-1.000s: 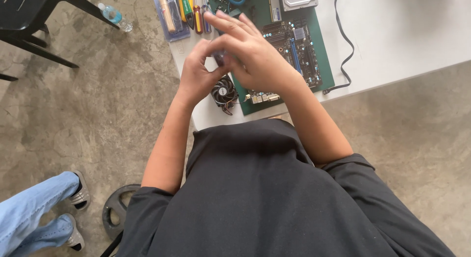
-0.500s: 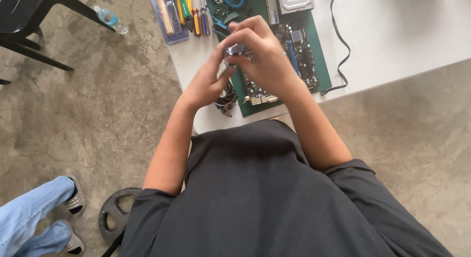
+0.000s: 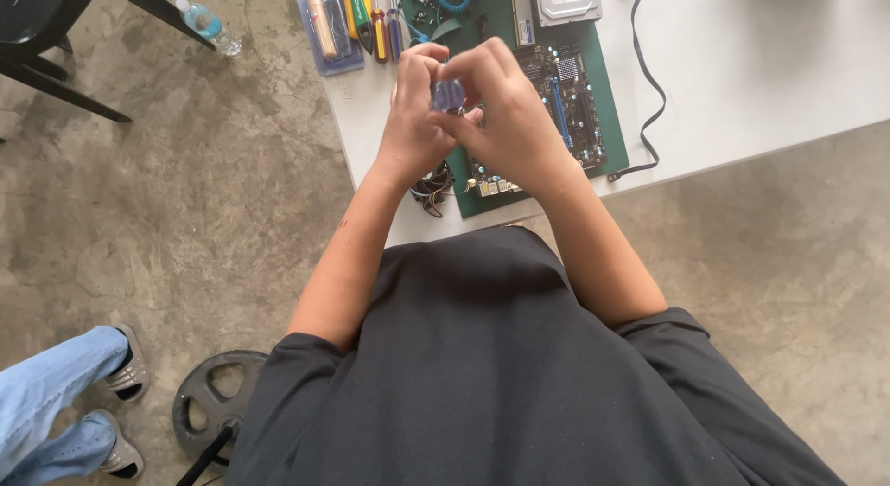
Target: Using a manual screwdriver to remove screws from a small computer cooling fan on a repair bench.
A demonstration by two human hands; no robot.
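My left hand point(image 3: 413, 115) and my right hand point(image 3: 505, 120) meet above the near edge of a white table point(image 3: 742, 69). Both hands pinch a small bluish-grey square part point(image 3: 448, 95) between their fingertips. Below them lies a green circuit board point(image 3: 575, 106) on a green mat. A small round fan with coloured wires point(image 3: 433, 185) sits at the mat's near left corner, partly hidden by my left wrist.
A plastic case of screwdrivers point(image 3: 348, 22) lies at the table's left edge. A silver hard drive point(image 3: 565, 2) and a black cable point(image 3: 649, 106) lie farther back. On the concrete floor are a water bottle point(image 3: 209, 27), a black chair, a weight plate point(image 3: 209, 402) and another person's feet point(image 3: 120, 402).
Both hands have closed in more tightly around the small part and shifted slightly left and nearer to me; the fingers that were spread a second ago are now curled.
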